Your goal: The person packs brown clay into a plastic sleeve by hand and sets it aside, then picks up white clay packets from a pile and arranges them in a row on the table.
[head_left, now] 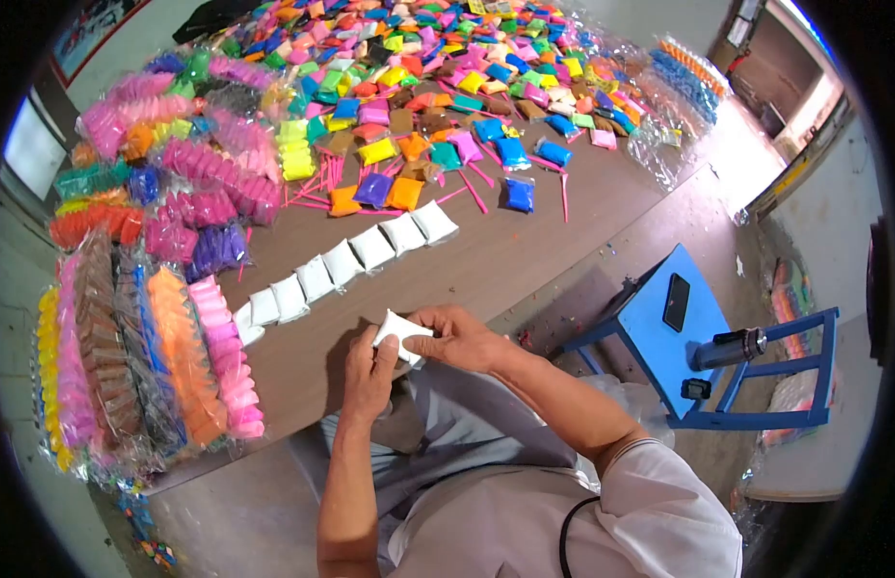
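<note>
A small white packet (401, 330) is pinched between my two hands just above the table's near edge. My left hand (369, 368) grips its left side, with the thumb pressed on the front. From the right, my right hand (459, 337) closes on the packet's other edge with thumb and fingers. What lies under the packet is hidden by it. Beyond my hands, a slanting row of several similar white packets (342, 262) lies on the brown table (486, 255), running from lower left to upper right.
Bundles of coloured packets in clear plastic (187, 356) stand along the left side. A large heap of loose coloured packets (409, 67) covers the far end, with pink sticks (473, 192) among them. To the right, a blue chair (650, 328) holds a phone (676, 302) and a bottle (729, 349).
</note>
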A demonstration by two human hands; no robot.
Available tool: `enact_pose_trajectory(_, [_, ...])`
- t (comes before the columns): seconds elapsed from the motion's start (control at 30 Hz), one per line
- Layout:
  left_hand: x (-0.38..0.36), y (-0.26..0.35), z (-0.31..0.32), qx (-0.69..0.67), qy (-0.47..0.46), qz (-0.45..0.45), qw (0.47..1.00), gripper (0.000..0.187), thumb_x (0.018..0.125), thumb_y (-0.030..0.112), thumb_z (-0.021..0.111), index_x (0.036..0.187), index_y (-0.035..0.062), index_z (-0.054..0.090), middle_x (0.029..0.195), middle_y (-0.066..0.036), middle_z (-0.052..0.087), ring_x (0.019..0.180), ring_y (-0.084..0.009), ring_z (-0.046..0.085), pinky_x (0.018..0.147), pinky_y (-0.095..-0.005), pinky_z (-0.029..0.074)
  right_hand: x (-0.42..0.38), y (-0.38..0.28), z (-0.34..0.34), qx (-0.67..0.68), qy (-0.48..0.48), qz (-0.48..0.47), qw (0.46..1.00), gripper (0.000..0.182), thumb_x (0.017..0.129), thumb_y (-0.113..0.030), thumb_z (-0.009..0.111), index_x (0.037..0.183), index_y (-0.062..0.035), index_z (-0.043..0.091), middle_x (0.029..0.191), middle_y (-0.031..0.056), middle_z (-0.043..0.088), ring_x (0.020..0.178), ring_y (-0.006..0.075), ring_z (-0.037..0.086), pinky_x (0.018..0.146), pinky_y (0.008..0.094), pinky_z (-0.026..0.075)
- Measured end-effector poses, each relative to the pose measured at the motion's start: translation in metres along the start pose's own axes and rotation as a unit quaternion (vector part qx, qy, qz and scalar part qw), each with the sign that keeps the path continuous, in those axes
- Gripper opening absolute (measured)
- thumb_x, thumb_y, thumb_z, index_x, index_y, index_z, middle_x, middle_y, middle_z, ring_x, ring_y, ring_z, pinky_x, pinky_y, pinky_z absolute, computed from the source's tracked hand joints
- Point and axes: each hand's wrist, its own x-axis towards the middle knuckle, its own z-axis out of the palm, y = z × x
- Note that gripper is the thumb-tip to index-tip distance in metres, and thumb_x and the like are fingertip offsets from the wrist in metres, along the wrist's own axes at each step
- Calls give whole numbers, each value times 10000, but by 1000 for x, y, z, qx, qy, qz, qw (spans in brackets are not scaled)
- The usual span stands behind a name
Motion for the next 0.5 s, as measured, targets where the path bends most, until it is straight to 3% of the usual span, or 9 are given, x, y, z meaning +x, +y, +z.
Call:
enact_pose_trajectory(0.07, [-1,0,1,33,9,20,999,461,1000,417,487,1010,-32,593,867,-199,617,840,-328,551,773,-436,429,-1,-5,4,-19,16,-16,1000,209,945,-218,686,971,-12,655,775,-33,590,676,47,475,565,226,368])
enact_pose_trajectory(0.23, [-2,6,-2,-18,-6,-2,1000,453,999,407,490,1035,-33,589,903,-203,622,876,-336,553,790,-444,427,2,-3,-12,16,-2,75,997,263,988,-256,619,928,-6,676,736,-38,575,654,43,448,551,228,346])
enact_pose_trajectory(0.3, [-1,3,-3,-4,-10,-5,1000,450,997,403,494,1037,-35,590,913,-203,623,882,-335,552,792,-445,428,2,-4,-10,-3,-6,62,998,271,994,-258,608,925,-6,678,734,-39,569,656,44,451,551,234,351])
enact_pose_trajectory(0.37, [-2,-3,-1,44,6,38,998,446,993,369,500,1044,-68,578,878,-141,609,793,-206,534,712,-368,441,2,-5,-5,-23,-10,49,998,279,1001,-260,597,923,-5,680,733,-41,564,659,44,454,551,240,355])
enact_pose_trajectory(0.4, [-3,-4,-1,43,5,41,998,446,993,369,500,1044,-68,578,878,-141,609,793,-206,534,712,-368,441,2,-3,-3,-25,1,37,999,284,1002,-263,595,917,-5,678,726,-44,557,657,45,453,548,250,356])
enact_pose_trajectory(0.43, [-3,-1,0,18,8,18,1000,420,988,362,502,1018,-49,582,891,-178,611,834,-282,542,751,-414,431,0,-1,-1,-30,14,24,999,289,1003,-266,594,910,-4,675,719,-47,550,655,45,452,545,259,357])
enact_pose_trajectory(0.47, [-2,3,1,-8,12,-4,1000,394,984,354,503,993,-31,585,904,-216,613,876,-358,551,790,-460,421,-2,-1,2,-21,6,-4,1000,243,1008,-224,580,1041,5,653,845,-20,598,765,63,501,656,264,419])
enact_pose_trajectory(0.5, [0,6,2,-14,9,4,1000,394,984,354,503,993,-31,585,904,-216,613,876,-358,551,790,-460,421,-4,-2,3,-13,-2,-32,999,261,1013,-183,566,1172,14,630,970,8,646,875,81,549,768,269,480])
